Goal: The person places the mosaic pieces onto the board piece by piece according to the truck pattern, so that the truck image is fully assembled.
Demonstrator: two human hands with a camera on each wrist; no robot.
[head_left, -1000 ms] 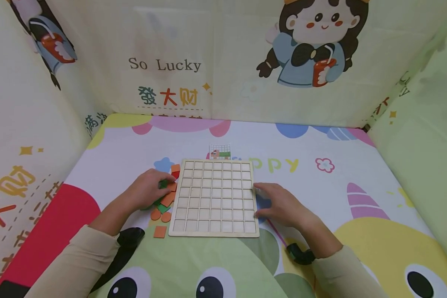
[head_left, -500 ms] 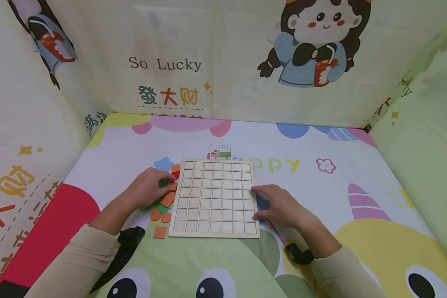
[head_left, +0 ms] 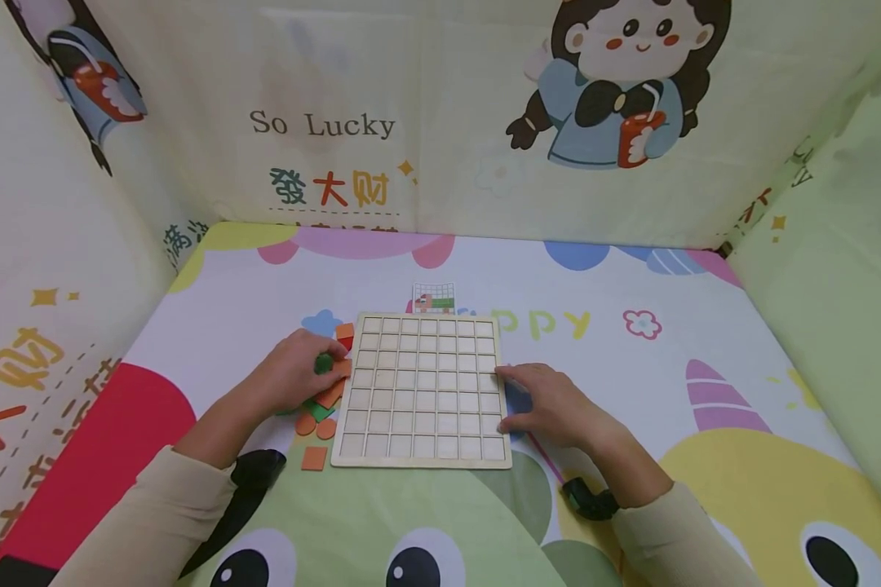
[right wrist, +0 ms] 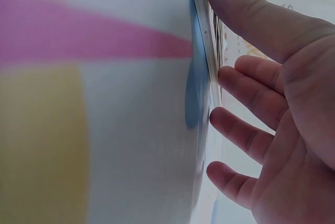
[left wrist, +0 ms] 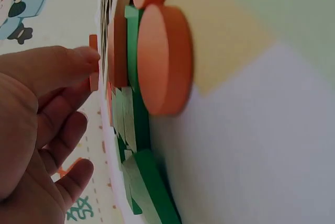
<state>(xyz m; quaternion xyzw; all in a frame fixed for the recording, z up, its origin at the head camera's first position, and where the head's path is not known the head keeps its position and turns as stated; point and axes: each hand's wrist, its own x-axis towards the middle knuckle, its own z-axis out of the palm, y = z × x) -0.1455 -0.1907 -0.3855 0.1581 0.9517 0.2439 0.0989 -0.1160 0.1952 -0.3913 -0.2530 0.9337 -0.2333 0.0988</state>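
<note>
In the head view, a pale wooden board [head_left: 422, 469] with a grid of square cells lies on the table. At its left edge my left hand [head_left: 294, 373] pinches an orange tile [left wrist: 93, 80] between thumb and fingers, raised above the pile in the left wrist view. Below that hand lie loose green pieces [left wrist: 137, 124], an orange square [head_left: 313, 458] and orange discs [left wrist: 165, 59]. A red piece [head_left: 346, 342] shows past the fingers. My right hand [head_left: 554, 403] touches the board's right edge with its thumb and fingertips, its fingers relaxed.
A small card [head_left: 434, 298] with a printed grid picture lies just behind the board. Patterned cloth walls [head_left: 455, 179] stand at the back and both sides. A black object [head_left: 591, 500] shows by the right wrist.
My left hand has raised the orange tile slightly, and more of a green piece shows between its thumb and fingers. The right hand has shifted slightly over the board's edge.
</note>
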